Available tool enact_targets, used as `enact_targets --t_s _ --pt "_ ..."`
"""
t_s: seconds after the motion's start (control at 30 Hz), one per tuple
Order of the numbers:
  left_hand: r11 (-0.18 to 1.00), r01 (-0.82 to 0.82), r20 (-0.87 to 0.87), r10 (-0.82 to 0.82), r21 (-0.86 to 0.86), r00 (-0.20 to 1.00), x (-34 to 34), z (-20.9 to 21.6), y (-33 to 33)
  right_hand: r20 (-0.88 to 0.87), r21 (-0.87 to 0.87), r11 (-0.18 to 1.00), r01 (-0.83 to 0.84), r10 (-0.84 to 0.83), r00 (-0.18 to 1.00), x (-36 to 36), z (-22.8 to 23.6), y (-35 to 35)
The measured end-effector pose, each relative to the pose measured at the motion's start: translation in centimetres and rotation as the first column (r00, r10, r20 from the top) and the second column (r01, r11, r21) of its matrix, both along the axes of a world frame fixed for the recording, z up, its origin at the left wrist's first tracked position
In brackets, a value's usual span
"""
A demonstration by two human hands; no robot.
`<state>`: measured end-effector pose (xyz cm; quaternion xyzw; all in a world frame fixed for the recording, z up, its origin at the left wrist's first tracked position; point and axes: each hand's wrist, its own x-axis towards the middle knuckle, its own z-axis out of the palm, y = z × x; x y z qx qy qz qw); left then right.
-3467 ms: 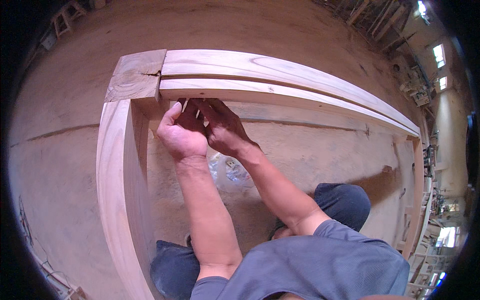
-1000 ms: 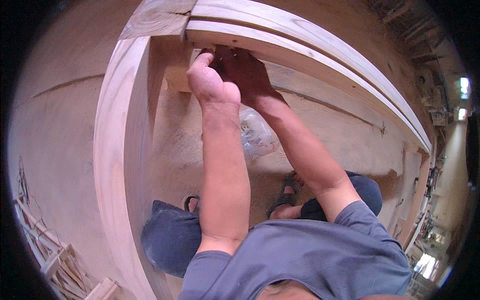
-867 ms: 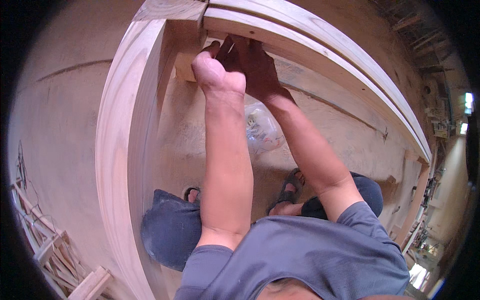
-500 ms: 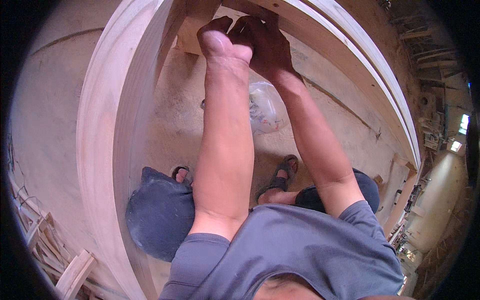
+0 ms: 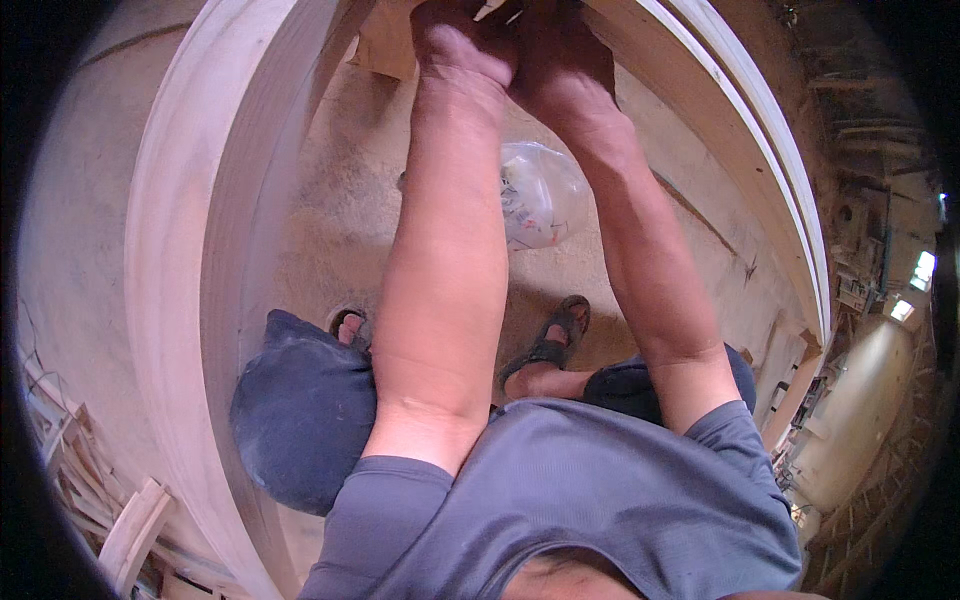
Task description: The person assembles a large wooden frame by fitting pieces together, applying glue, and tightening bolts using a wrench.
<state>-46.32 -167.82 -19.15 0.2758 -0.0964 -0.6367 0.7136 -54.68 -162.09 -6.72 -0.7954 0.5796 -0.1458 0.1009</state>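
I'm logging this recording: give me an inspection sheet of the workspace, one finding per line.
Surface: dusty tan floor.
Job's things: broad pale wooden left beam; long pale wooden right beam.
Clutter: clear rounded plastic container with small bits, on the floor; pale wooden pieces, lower left.
Hands: left hand and right hand close together at the top edge; grip unclear.
Cables: too blurred to confirm any.
Surroundings: bright window, far right.
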Motion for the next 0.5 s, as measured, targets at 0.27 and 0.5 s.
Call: enact_targets --t_s 0.27,0.5 --pt "0.941 0.221 -0.307 -0.296 -0.258 0.904 -0.4 6.6 1.8 -0.129 -0.088 0.996 -0.019 0.008 0.992 -1.8 -1.1 -1.0" --pt "0.859 0.165 -0.449 -0.406 -0.485 0.796 0.0 0.1 0.2 0.141 -0.402 0.908 -0.120 0.191 0.971 -2.2 -3.1 0.7"
